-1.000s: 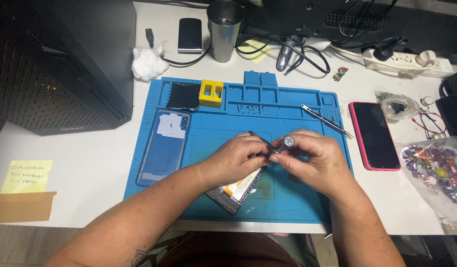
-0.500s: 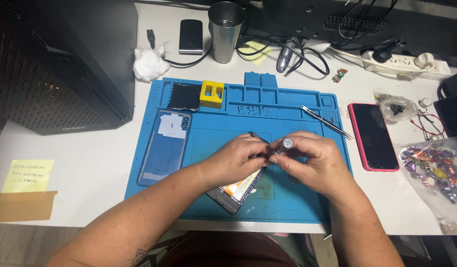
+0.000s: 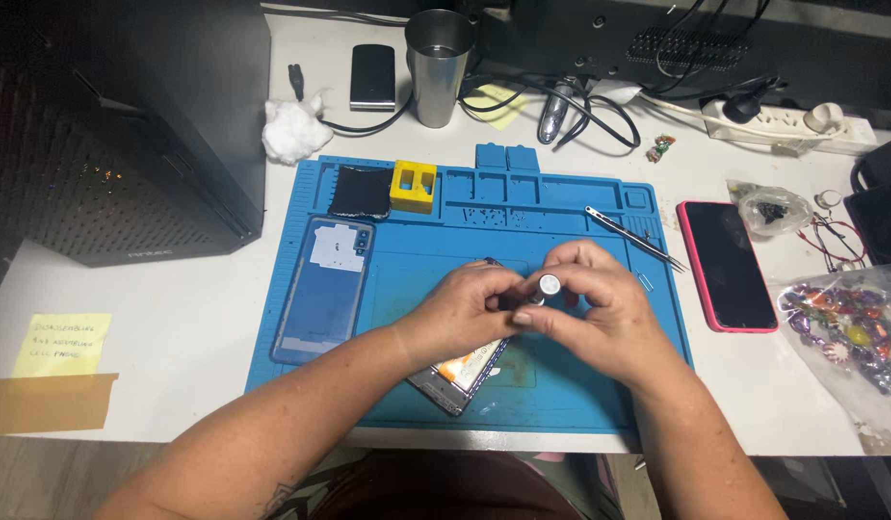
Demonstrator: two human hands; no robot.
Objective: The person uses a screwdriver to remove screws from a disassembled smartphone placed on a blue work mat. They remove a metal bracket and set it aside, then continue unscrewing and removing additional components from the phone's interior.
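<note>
Barely any change against the shot a second back: both hands in the same spot over the blue silicone repair mat, same pose, only a slight tightening around the tool. Reads as steady fine work, not a new step.

Right hand pinched on a small silver-capped screwdriver handle, cap end up toward the camera, thumb and fingertips closed on the shaft. Left hand closed in from 9 o'clock, fingertips meeting the same tool; whether gripping it or the phone beneath, cannot tell. Opened smartphone with exposed orange-and-white internals flat on the mat directly under both hands, lower end poking out at 6 o'clock.

Around: blue phone back cover on the mat at 9 o'clock, yellow plastic block and black square part at 11 o'clock, metal tweezers at 2 o'clock, just beside the right hand. On the white bench: red-edged smartphone at 3 o'clock, steel tumbler at 12 o'clock.

Hands cover the screw area; tip contact not visible.
</note>
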